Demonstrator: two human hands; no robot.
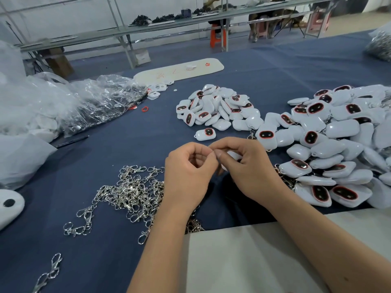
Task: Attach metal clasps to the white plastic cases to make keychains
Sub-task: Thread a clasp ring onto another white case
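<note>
Right hand (247,166) grips white case (233,155); left hand (188,170) pinches beside it.

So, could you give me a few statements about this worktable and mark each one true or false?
1. The loose metal clasps lie to the left of the hands. True.
2. The right hand holds a white plastic case. True.
3. The table cloth is red. False: it is dark blue.
4. The left hand lies flat and open on the table. False: its fingers are curled, pinching something small against the right hand.
5. The biggest pile of cases sits on the left. False: it is on the right.
</note>
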